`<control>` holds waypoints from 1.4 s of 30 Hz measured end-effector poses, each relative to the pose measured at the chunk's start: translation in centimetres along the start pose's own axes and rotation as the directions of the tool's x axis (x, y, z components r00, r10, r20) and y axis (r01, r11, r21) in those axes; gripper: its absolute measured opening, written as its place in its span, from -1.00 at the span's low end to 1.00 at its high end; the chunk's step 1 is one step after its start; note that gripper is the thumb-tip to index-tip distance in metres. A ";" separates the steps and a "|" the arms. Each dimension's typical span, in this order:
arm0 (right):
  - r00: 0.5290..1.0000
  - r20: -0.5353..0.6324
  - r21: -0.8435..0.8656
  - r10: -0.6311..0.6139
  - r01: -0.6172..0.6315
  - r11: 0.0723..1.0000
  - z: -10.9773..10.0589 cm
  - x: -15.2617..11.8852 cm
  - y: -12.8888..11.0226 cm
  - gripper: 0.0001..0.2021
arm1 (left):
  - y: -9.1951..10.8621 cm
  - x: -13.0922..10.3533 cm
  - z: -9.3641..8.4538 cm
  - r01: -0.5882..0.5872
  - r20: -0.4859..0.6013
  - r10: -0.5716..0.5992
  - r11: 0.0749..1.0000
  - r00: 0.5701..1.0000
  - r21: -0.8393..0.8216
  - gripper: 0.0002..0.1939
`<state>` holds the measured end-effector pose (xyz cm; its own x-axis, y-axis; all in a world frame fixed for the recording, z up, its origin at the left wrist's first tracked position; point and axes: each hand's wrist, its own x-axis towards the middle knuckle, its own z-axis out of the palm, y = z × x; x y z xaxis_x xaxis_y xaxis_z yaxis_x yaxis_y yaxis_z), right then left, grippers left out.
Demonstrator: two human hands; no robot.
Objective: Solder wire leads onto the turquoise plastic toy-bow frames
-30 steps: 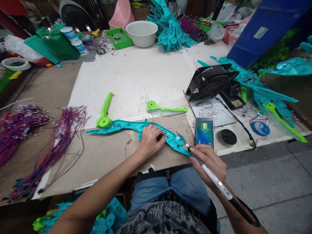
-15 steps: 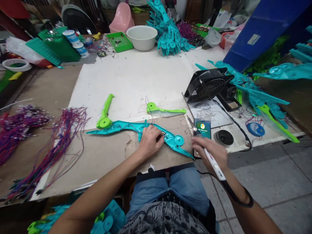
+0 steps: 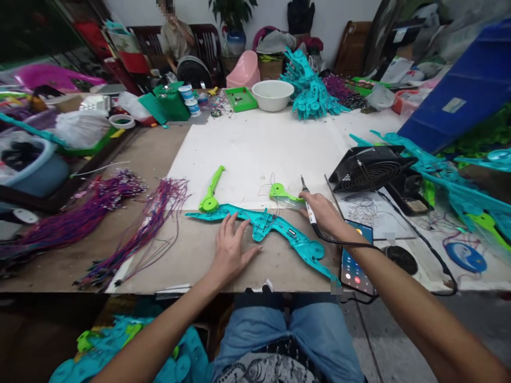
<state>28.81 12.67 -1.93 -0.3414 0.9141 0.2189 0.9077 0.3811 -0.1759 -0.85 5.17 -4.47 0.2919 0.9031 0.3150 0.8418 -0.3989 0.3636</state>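
A long teal plastic part (image 3: 297,236) lies across the near edge of the table, with thin wires and a small dark board on it. My left hand (image 3: 231,247) is spread, fingertips at the part's left half, holding nothing. In my right hand (image 3: 321,210) is a white soldering iron (image 3: 310,207), its tip pointing up and away, above the table. Just beyond the teal part, a green piece (image 3: 210,201) touches or nearly touches its left half. Another green piece (image 3: 279,191) with thin wires lies beside my right hand, partly hidden by it.
A black fan (image 3: 369,169) stands at the right, near a phone (image 3: 357,266) and a round tin (image 3: 401,259). Red and purple wire bundles (image 3: 151,226) lie at the left. Behind are a white basin (image 3: 273,96) and piled teal parts (image 3: 307,98). A person (image 3: 178,40) sits farther back.
My right hand has swung the iron up and left, from beside the phone to the green piece. My left hand has shifted left along the teal part and spread its fingers. The view has tilted up.
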 end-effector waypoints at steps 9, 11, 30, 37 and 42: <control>0.953 -0.296 0.014 -0.063 0.071 0.997 -0.5 -9.0 -6.5 -0.75 | -2.5 2.0 1.7 -0.032 0.020 0.032 0.999 0.999 -0.004 -0.34; 0.960 -0.270 -0.037 -0.070 0.063 0.997 0.5 -10.1 -7.2 -0.76 | -3.5 3.1 2.1 -0.079 0.023 0.079 0.997 0.997 -0.014 -0.33; 0.851 -0.519 0.127 0.079 -0.014 0.992 -3.7 -4.5 -5.4 -0.82 | 2.3 11.6 5.0 -0.475 0.149 0.454 0.860 0.879 0.186 -0.40; 0.743 -0.634 -0.116 0.216 -0.367 0.923 -9.6 -12.0 5.4 -0.84 | 2.4 17.7 4.3 -0.653 0.406 0.535 0.715 0.741 0.251 -0.59; 0.777 -0.413 -0.424 0.475 -0.626 0.655 -11.7 -14.3 15.4 -0.75 | -0.8 22.2 3.8 -0.728 0.432 0.588 0.594 0.684 0.343 -0.48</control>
<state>50.57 3.84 3.48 0.2668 0.8342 0.4826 0.9116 -0.3809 0.1546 6.64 26.12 -1.09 0.8908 0.4517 0.0504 0.4435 -0.8397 -0.3134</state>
